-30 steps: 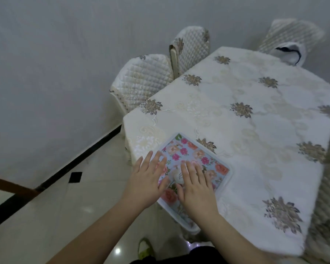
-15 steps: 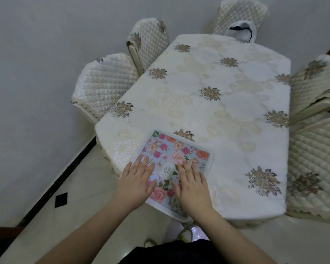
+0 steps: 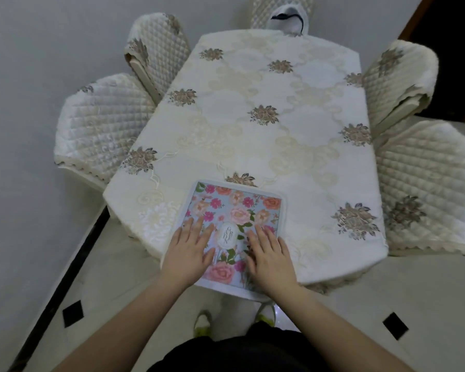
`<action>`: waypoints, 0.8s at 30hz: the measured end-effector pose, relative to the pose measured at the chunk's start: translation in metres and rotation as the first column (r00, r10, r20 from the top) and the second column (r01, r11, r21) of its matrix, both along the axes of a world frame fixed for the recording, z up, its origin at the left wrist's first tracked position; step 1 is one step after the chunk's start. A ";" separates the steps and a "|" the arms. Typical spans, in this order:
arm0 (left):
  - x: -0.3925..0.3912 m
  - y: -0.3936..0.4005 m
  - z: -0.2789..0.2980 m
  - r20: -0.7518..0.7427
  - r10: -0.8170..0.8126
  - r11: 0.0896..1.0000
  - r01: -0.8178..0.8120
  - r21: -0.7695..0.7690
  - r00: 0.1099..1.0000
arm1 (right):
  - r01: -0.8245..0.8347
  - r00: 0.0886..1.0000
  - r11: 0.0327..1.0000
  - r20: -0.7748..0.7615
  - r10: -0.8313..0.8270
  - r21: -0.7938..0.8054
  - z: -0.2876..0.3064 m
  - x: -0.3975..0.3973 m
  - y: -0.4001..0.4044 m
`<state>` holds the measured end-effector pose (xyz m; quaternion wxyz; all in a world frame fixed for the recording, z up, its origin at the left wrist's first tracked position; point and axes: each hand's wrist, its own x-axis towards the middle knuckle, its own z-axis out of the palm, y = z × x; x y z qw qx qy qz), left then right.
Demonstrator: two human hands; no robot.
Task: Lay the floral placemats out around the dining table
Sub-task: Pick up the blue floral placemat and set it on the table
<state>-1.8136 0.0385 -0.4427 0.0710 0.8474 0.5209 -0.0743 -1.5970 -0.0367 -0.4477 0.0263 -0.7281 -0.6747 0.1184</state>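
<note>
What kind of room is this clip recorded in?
Most likely a home dining room: a dining table under an embroidered cream tablecloth, quilted-cover chairs drawn up around it, and a floral placemat pressed flat at the near edge on a tiled floor.

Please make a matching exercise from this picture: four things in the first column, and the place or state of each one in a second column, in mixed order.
Things:
1. placemat
2. left hand
3. right hand
4. white cloth with black trim

Places or states:
A. flat on the placemat's right part
B. on the chair at the table's far end
C. lying at the table's near edge
D. flat on the placemat's left part

Pairs: 1-C, 2-D, 3-A, 4-B
</note>
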 end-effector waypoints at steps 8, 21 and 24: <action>-0.042 0.016 -0.019 0.071 -0.135 0.990 0.138 -0.039 0.988 | 0.122 0.992 0.992 0.039 -0.120 -0.032 -0.015 -0.030 -0.003; -0.037 0.033 -0.021 0.049 0.073 0.978 -0.062 -0.197 0.996 | 0.286 0.958 0.945 0.025 -0.285 -0.161 -0.007 -0.014 -0.005; -0.039 0.038 -0.022 0.072 0.099 0.972 -0.081 -0.222 0.992 | 0.303 0.951 0.927 0.009 -0.309 -0.219 -0.007 -0.011 -0.004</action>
